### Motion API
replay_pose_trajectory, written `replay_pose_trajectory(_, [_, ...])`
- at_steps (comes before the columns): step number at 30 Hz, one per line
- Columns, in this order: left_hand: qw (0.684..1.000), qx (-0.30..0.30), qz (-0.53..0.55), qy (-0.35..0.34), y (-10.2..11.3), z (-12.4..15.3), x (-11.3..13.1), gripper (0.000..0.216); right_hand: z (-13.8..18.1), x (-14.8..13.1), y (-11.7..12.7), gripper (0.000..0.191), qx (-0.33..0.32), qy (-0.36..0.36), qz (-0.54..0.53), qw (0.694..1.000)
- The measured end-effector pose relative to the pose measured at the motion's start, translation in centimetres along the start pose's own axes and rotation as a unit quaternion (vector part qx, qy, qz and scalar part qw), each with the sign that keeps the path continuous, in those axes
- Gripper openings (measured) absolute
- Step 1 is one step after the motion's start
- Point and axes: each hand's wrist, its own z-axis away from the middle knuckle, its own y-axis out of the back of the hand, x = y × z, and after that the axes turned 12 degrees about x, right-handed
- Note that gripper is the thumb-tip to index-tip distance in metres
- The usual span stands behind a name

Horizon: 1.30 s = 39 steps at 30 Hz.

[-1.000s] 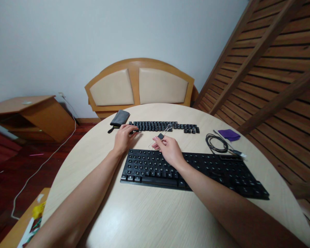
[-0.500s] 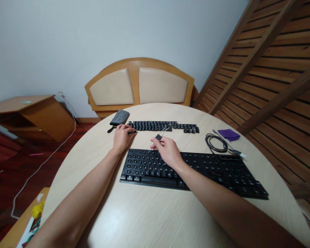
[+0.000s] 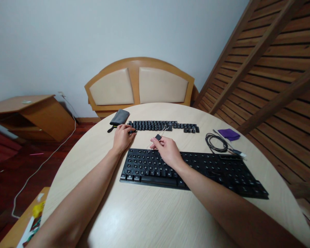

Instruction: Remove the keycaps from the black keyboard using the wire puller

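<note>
A black keyboard (image 3: pixel 209 172) lies across the round pale table (image 3: pixel 150 213). Behind it sits a row of loose black keycaps (image 3: pixel 165 126). My right hand (image 3: pixel 166 150) is above the keyboard's upper edge, fingers pinched on a wire keycap puller (image 3: pixel 158 137) with a black handle. At the left end of the keycap row rests my left hand (image 3: pixel 122 137), its fingers curled on a small dark keycap.
A grey pouch (image 3: pixel 119 118) lies at the table's far left. A coiled black cable (image 3: pixel 217 142) and a purple cloth (image 3: pixel 229 134) sit at the right. A padded wooden chair back (image 3: pixel 138 86) stands behind the table. A wooden cabinet (image 3: pixel 33 115) is on the left.
My right hand drew the puller back from the keycap row toward the keyboard's top edge. My left hand curled in a little at the row's left end.
</note>
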Motion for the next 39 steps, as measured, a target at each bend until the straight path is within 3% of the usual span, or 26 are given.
replay_pose_trajectory(24, [1.0, -0.002, 0.02, 0.011, -0.2, -0.1, 0.0, 0.015, 0.2, -0.3, 0.1, 0.029, 0.002, 0.005, 0.016, 1.0])
replay_pose_trajectory(32, [0.998, 0.008, 0.053, -0.01, 1.9, 0.2, 2.7, 0.02, 0.4, -0.7, 0.3, 0.037, -0.03, 0.022, 0.014, 0.999])
replay_pose_trajectory(39, [0.968, -0.135, 0.2, 0.061, 5.9, 1.4, 6.2, 0.018, 1.4, -1.8, 0.4, 0.043, -0.095, 0.09, 0.09, 0.987])
